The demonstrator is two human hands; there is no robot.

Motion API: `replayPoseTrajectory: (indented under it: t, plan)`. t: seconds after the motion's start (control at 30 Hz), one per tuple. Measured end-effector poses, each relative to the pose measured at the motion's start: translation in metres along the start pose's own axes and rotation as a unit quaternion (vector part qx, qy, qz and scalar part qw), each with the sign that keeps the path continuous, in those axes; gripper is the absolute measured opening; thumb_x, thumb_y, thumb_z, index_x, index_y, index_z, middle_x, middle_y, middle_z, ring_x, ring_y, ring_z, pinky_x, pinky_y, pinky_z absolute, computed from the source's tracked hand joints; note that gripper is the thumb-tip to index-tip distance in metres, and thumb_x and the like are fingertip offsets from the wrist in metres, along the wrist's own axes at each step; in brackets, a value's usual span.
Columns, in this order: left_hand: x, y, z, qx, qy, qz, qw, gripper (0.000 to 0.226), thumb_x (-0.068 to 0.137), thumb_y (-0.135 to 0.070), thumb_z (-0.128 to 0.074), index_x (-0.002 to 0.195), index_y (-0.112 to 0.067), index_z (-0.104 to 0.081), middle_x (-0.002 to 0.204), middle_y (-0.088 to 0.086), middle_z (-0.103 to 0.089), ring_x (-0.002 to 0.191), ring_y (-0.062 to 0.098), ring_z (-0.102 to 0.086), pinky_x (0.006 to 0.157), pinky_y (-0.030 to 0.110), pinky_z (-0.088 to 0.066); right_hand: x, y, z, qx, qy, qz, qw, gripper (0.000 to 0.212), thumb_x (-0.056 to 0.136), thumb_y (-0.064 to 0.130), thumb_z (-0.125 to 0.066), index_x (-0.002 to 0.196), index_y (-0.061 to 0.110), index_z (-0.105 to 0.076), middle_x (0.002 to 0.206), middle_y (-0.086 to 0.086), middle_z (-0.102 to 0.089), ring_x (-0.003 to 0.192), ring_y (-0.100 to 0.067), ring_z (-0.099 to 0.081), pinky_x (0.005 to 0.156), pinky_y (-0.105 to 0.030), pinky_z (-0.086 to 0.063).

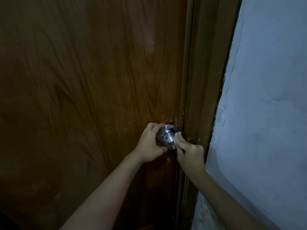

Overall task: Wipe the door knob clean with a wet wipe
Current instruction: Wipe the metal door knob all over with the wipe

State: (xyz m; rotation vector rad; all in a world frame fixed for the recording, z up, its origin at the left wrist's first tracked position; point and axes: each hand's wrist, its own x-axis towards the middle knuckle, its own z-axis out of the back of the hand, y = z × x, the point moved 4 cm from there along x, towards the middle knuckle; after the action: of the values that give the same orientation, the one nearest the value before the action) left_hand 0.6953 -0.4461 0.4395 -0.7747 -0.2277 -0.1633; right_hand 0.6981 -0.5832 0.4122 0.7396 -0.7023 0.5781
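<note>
On the brown door, near its frame, the left hand grips the steel knob from nine o'clock, fingers curled round it, while the right hand pinches a wipe against its three o'clock side.

The door knob is brushed silvery metal with a dull sheen. The door shows smooth brown wood grain, chipped near the knob. The wall is matt, rough, cracked plaster.
</note>
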Motion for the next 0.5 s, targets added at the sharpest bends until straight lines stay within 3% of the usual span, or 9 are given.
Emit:
replayPoseTrajectory:
  t: [0.07,0.17,0.2,0.3,0.43,0.5]
  plan:
    - [0.000,-0.001,0.001,-0.002,0.005,-0.001,1.000,0.078,0.070,-0.010,-0.074,0.137,-0.015,-0.034,0.129,0.001,-0.035,0.122,0.016,-0.038,0.103,0.035,-0.042,0.002,0.007,-0.007,-0.033,0.022,0.047,0.998,0.040,0.065,-0.016,-0.067,0.104,-0.009,-0.063,0.107,-0.026,-0.067,0.098,-0.033,-0.065,0.092,-0.024,-0.041]
    - [-0.001,-0.001,0.001,-0.005,0.013,-0.002,1.000,0.077,0.071,-0.009,-0.073,0.137,-0.015,-0.034,0.131,0.002,-0.035,0.123,0.017,-0.037,0.103,0.036,-0.042,-0.001,0.004,-0.012,-0.035,0.038,0.067,0.996,0.040,0.068,-0.014,-0.061,0.107,-0.007,-0.062,0.112,-0.024,-0.065,0.107,-0.031,-0.060,0.103,-0.012,-0.027]
    - [-0.001,-0.001,0.001,-0.008,0.014,0.000,1.000,0.077,0.071,-0.009,-0.073,0.137,-0.015,-0.034,0.131,0.001,-0.035,0.124,0.017,-0.037,0.103,0.037,-0.042,0.000,0.003,-0.009,-0.016,0.033,0.049,0.998,0.040,0.070,-0.015,-0.063,0.108,-0.006,-0.062,0.113,-0.022,-0.065,0.108,-0.028,-0.060,0.102,-0.012,-0.029]
    - [0.001,-0.001,0.000,-0.010,0.008,0.004,1.000,0.077,0.070,-0.008,-0.073,0.137,-0.016,-0.035,0.130,0.001,-0.035,0.124,0.016,-0.037,0.104,0.037,-0.042,0.012,0.003,0.001,0.029,0.034,-0.013,0.999,0.038,0.076,-0.009,-0.063,0.114,-0.003,-0.059,0.120,-0.018,-0.062,0.111,-0.024,-0.060,0.099,-0.022,-0.037]
    - [0.002,-0.001,0.001,-0.008,0.004,0.006,1.000,0.076,0.070,-0.008,-0.074,0.135,-0.016,-0.036,0.129,0.002,-0.037,0.123,0.017,-0.038,0.103,0.037,-0.042,0.017,0.008,-0.005,-0.010,0.154,0.071,0.985,0.045,0.077,-0.014,-0.054,0.121,-0.006,-0.052,0.129,-0.022,-0.055,0.126,-0.030,-0.046,0.109,-0.044,-0.028]
    - [0.002,0.000,0.000,-0.005,0.004,0.007,1.000,0.077,0.069,-0.009,-0.074,0.135,-0.016,-0.036,0.129,0.001,-0.037,0.122,0.016,-0.039,0.101,0.036,-0.043,0.016,0.003,-0.006,0.015,0.166,0.063,0.984,0.046,0.080,-0.012,-0.051,0.125,-0.002,-0.049,0.135,-0.017,-0.051,0.130,-0.018,-0.038,0.112,-0.031,-0.027]
